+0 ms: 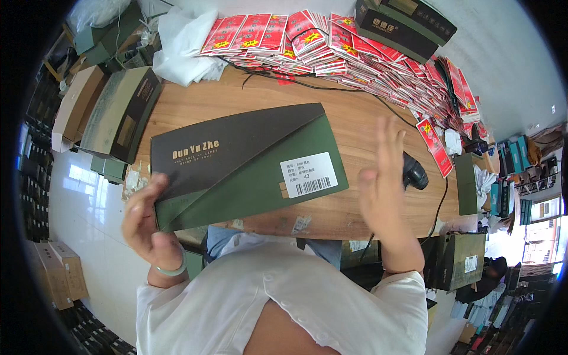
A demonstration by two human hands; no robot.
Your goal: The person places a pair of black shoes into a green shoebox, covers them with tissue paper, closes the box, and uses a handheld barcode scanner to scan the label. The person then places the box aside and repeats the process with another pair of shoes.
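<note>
A black and green shoe box (254,171) with a white barcode label on its green part is tilted in front of me over the wooden table. My left hand (148,222) is at its left end, the fingers curled against the lower left corner and the thumb below. A pale bangle circles that wrist. To the right of the box, my right hand (381,183) is raised with its fingers stretched out, slightly blurred and apart from the box. Close beyond it lies a black rounded device (415,171), partly hidden by the hand.
Piles of red printed cards (355,53) spread along the far edge, with more shoe boxes (402,26) on them. A black cable (331,87) crosses the table (236,100). Several boxes (121,115) and white plastic wrapping (183,47) stand at the left.
</note>
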